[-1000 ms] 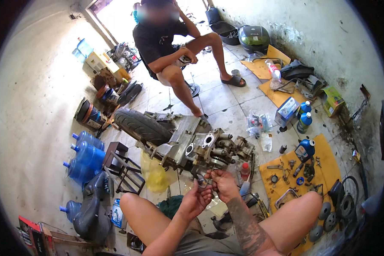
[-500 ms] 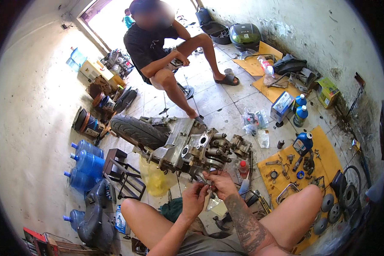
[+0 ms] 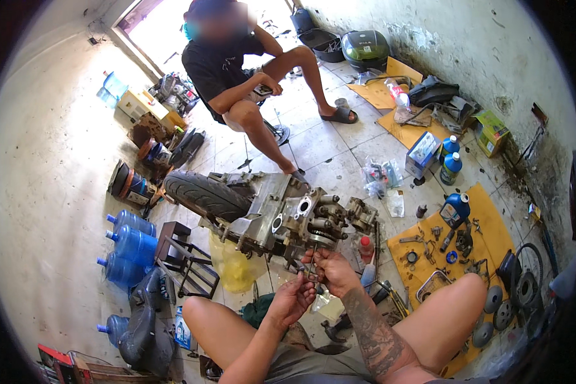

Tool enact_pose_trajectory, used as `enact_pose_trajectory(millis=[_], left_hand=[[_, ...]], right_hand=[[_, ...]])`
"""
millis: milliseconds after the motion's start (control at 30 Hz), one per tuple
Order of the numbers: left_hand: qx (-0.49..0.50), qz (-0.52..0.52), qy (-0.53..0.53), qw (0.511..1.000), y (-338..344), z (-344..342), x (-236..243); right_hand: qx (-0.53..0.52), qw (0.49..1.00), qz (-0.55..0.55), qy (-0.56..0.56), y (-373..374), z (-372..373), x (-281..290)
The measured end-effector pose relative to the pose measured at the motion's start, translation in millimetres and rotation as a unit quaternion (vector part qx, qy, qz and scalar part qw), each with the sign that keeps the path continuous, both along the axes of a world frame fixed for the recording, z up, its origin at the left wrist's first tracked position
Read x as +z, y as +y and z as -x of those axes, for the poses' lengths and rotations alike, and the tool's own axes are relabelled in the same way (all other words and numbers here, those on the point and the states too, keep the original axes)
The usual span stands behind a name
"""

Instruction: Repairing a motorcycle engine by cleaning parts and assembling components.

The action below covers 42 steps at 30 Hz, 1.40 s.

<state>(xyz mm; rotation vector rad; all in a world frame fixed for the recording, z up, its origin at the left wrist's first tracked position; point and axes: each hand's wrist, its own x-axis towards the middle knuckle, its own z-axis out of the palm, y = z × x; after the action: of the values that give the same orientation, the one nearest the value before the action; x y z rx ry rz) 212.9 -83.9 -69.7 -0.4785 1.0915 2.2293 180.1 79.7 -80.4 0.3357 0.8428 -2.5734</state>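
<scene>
A greasy metal motorcycle engine (image 3: 256, 221), with a black tyre (image 3: 205, 196) fixed at its far left end, stands in front of my knees. Just below the engine's near right end, my right hand (image 3: 336, 272) pinches a thin metal rod (image 3: 312, 262) that points up toward the engine. My left hand (image 3: 290, 301) is lower and a little to the left, fingers curled with the tips close to the rod's lower end. Whatever those fingers hold is too small to make out.
Engine parts and a blue bottle (image 3: 455, 210) lie on yellow cardboard (image 3: 408, 276) to the right. Blue water jugs (image 3: 133, 244) and a dark stool (image 3: 187, 262) are at the left. Another person (image 3: 227, 77) sits beyond the engine. A red-capped bottle (image 3: 365, 248) stands beside my right hand.
My hands have drawn slightly apart; more of the thin rod shows between them. The seated person's head and shoulders have shifted a little to the left.
</scene>
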Motion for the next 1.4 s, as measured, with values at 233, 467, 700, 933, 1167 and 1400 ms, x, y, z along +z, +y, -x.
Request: enact_pose_trajectory(millis=[233,467,700,933,1167,1400], left_hand=[[0.028,-0.087,-0.042,0.995,18.8,-7.3,2.1],[0.125,0.447,0.377,0.802,31.2,-8.0,14.5],[0.152,0.559,0.576,0.577,34.1,-10.9,22.5],[0.045,0.16,0.023,0.986,14.9,-5.1,8.0],[0.007,-0.002,0.044,0.999,15.4,-13.6,-4.8],[0.065,-0.121,-0.083,0.987,13.8,-7.9,-4.1]], right_hand=[[-0.015,0.999,-0.001,0.03,-0.2,0.6,0.8],[-0.027,0.997,-0.067,-0.021,-8.0,-2.1,3.3],[-0.087,0.994,0.018,-0.057,-15.6,-0.1,-7.6],[-0.066,0.998,0.023,0.004,-10.2,-2.2,-9.1],[-0.036,0.999,0.025,0.001,-12.5,-3.0,-6.6],[-0.045,0.998,0.037,-0.002,-11.0,-2.0,-3.6]])
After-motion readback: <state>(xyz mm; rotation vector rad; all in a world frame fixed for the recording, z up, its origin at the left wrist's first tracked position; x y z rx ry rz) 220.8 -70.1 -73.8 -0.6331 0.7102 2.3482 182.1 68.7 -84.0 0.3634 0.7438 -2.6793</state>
